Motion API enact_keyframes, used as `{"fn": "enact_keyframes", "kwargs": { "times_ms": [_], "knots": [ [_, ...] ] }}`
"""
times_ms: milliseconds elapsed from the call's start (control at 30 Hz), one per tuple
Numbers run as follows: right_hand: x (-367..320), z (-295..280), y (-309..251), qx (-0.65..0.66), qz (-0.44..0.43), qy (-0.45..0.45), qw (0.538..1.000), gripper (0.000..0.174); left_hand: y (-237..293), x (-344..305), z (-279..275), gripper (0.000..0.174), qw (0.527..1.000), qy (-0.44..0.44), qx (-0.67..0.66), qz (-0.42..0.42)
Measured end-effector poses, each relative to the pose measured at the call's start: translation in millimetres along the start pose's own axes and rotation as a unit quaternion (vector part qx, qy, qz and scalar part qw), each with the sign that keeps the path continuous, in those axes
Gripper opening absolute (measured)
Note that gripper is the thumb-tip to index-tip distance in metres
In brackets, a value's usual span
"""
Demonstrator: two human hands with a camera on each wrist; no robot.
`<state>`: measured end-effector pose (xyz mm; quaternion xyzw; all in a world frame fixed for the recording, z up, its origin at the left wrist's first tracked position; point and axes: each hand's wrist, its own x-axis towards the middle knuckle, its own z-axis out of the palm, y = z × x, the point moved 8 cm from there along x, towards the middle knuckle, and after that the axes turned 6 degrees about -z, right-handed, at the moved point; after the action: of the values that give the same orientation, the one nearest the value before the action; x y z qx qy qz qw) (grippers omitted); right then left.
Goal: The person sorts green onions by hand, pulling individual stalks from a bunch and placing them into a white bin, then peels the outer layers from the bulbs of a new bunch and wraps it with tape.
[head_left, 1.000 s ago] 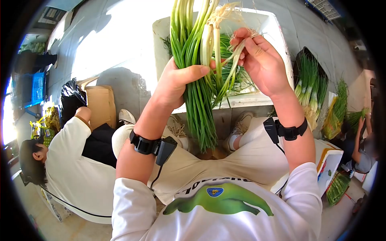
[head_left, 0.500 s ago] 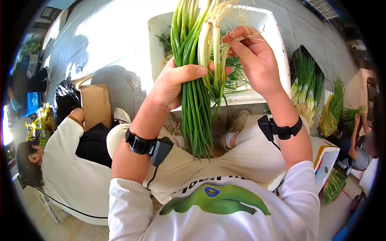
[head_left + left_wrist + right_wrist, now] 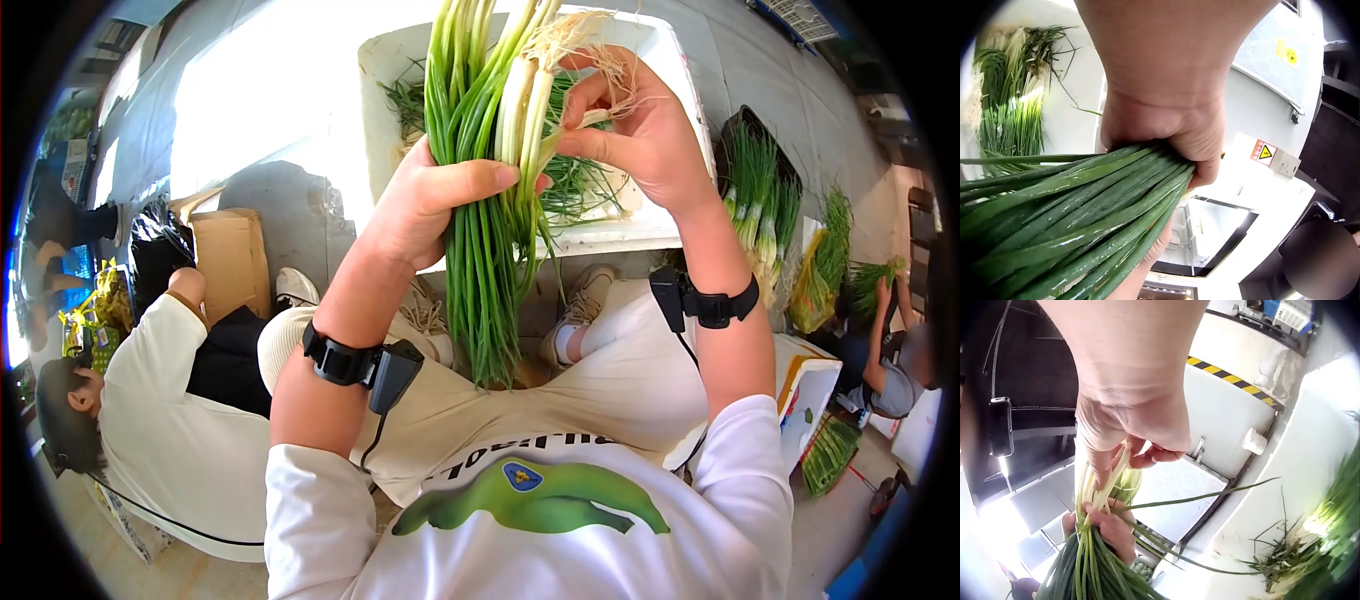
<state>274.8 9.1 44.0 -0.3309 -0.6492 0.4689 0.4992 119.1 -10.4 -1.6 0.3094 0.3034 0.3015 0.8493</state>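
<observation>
My left hand (image 3: 425, 205) grips a thick bunch of scallions (image 3: 482, 270), thumb across the stalks. The bunch's long green leaves hang toward my lap, and a few white stems with stringy roots (image 3: 560, 38) stick up at its right side. In the left wrist view the leaves (image 3: 1085, 212) fan out below the hand. Beside the roots, my right hand (image 3: 650, 140) pinches one pale scallion stem (image 3: 1115, 467) between thumb and fingers, close to the bunch. Behind both hands lies a white foam box (image 3: 610, 238) with more scallions (image 3: 580, 180) in it.
A dark crate of scallions (image 3: 755, 190) stands right of the box, a yellow bag of greens (image 3: 815, 290) beyond it. To the left are a cardboard box (image 3: 230, 255), a black plastic bag (image 3: 160, 245) and a seated person (image 3: 170, 420). Another person (image 3: 890, 370) sits far right.
My right hand has turned, and the stem it pinches has come up against the bunch, its roots now beside the other roots. The left hand keeps its hold.
</observation>
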Motion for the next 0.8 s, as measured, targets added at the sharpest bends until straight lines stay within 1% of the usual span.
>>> {"fn": "enact_keyframes", "kwargs": {
  "times_ms": [33,200,267,333,367,433,467,533,567,633,667,733,767,800],
  "knots": [
    [-0.1,1.1,-1.2,-0.016,0.001,-0.018,1.000,0.048,0.1,-0.1,0.6,0.051,1.000,0.000,0.008,0.002],
    [-1.4,-5.2,-5.0,-0.040,-0.026,-0.015,0.999,0.045,-0.5,-1.1,-0.2,0.048,1.000,0.006,0.022,-0.006],
    [-1.7,-9.4,-6.8,-0.038,-0.028,-0.011,0.999,0.044,1.2,-1.2,0.3,0.045,0.998,0.012,0.058,0.001],
    [-1.3,-13.6,-8.8,-0.099,-0.040,-0.025,0.994,0.043,0.8,-1.7,0.2,0.045,0.998,0.014,0.053,-0.001],
    [-2.2,-14.2,-9.3,-0.100,-0.040,-0.025,0.994,0.043,0.3,-1.8,-0.2,0.044,0.999,0.017,0.048,-0.003],
    [-3.9,-15.4,-14.0,-0.168,-0.055,-0.022,0.984,0.040,0.5,-1.4,0.0,0.044,0.999,0.016,0.050,-0.001],
    [-5.0,-14.7,-15.0,-0.169,-0.055,-0.022,0.984,0.040,0.9,-1.3,0.0,0.045,0.998,0.016,0.052,0.001],
    [-7.5,-20.0,-12.8,-0.177,-0.024,0.014,0.984,0.043,1.7,-1.3,-0.4,0.045,0.998,0.016,0.057,0.001],
    [-7.7,-21.1,-14.4,-0.178,-0.024,0.013,0.984,0.043,2.1,-1.2,-0.1,0.045,0.998,0.014,0.062,0.000],
    [-7.6,-21.5,-20.0,-0.280,-0.038,-0.009,0.959,0.039,3.0,-1.3,0.1,0.046,0.998,0.018,0.062,0.004],
    [-6.6,-21.3,-21.3,-0.281,-0.039,-0.010,0.959,0.039,4.0,-1.2,0.2,0.047,0.998,0.021,0.062,0.007],
    [-4.4,-17.7,-34.9,-0.332,-0.110,-0.009,0.937,0.032,4.1,-0.6,0.4,0.047,0.998,0.022,0.058,0.010],
    [-4.0,-17.3,-36.5,-0.333,-0.113,-0.011,0.936,0.032,4.2,-0.5,0.1,0.047,0.998,0.023,0.055,0.011],
    [-5.0,-13.5,-39.6,-0.388,-0.134,-0.026,0.912,0.031,5.1,-0.8,0.6,0.047,0.998,0.023,0.055,0.015]
  ]
}}
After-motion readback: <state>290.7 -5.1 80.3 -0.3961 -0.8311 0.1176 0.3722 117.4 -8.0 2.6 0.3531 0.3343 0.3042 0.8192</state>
